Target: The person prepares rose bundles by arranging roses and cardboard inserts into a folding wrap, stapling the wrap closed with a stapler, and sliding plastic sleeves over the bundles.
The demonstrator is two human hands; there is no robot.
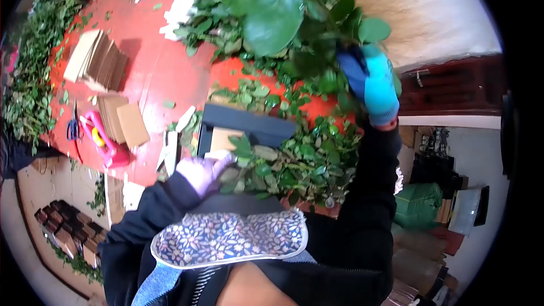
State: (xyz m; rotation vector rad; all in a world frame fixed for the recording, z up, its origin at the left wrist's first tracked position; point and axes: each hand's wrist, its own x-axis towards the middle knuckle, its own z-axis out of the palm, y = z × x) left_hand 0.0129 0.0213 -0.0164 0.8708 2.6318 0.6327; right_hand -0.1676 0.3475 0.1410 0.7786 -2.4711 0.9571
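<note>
From afar I count, on the red table (161, 79), two cardboard stacks (107, 68) (133, 124), one black box (249, 123), one pink dispenser (117, 157), one pair of scissors (73, 129).

Leafy stems (274, 14) cut off above, right hand (371, 82) blurred

Your view is brightly lit but slightly hazy, bent fisheye-style toward black corners, with pale glare on the red table (161, 76), a shadow right of the cardboard stack (93, 62), a washed-out upper-right wall (422, 11), and blur softening your right hand (377, 85) and the leaves (326, 82) beside it.
</note>
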